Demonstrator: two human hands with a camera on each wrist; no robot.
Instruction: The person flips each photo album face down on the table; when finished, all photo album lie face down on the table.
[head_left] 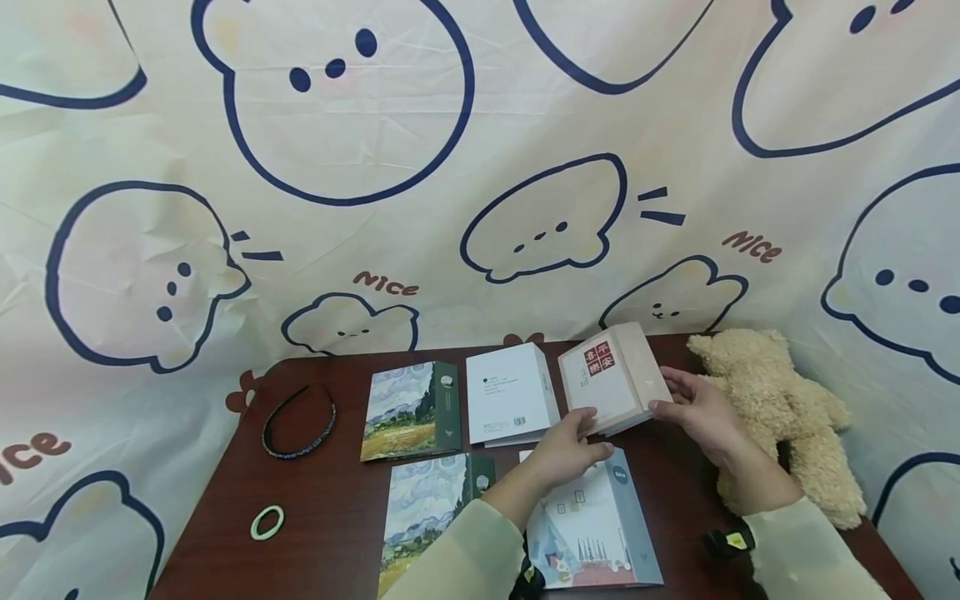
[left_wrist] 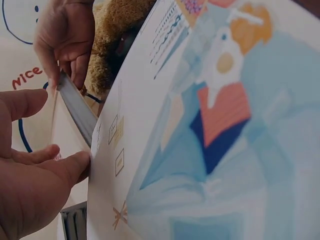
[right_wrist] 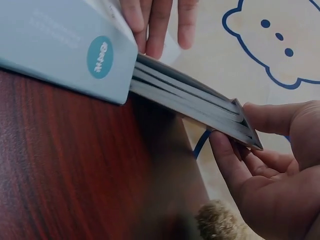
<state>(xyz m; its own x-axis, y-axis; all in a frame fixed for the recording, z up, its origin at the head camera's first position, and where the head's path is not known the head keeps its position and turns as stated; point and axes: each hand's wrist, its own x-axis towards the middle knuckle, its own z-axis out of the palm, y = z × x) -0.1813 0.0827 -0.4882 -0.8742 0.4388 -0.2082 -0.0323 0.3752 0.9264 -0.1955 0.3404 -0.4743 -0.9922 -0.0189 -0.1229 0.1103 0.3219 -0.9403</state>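
In the head view a thick beige book (head_left: 609,379) with a red square of characters lies at an angle at the back right of the table. My right hand (head_left: 701,412) pinches its lower right corner, thumb and fingers on opposite sides in the right wrist view (right_wrist: 280,160). My left hand (head_left: 558,454) reaches its lower left edge with extended fingers; its fingers (right_wrist: 157,25) look straight in the right wrist view. The page block between the covers shows there. Below the left hand lies a pale blue illustrated book (head_left: 592,533), partly hidden by that hand and forearm.
A white book (head_left: 510,392) and a green-spined landscape book (head_left: 408,408) stand left of the beige one. Another landscape book (head_left: 420,508) lies nearer, partly under the left sleeve. A headband (head_left: 300,452), a green ring (head_left: 257,527) and a teddy bear (head_left: 780,408) flank them.
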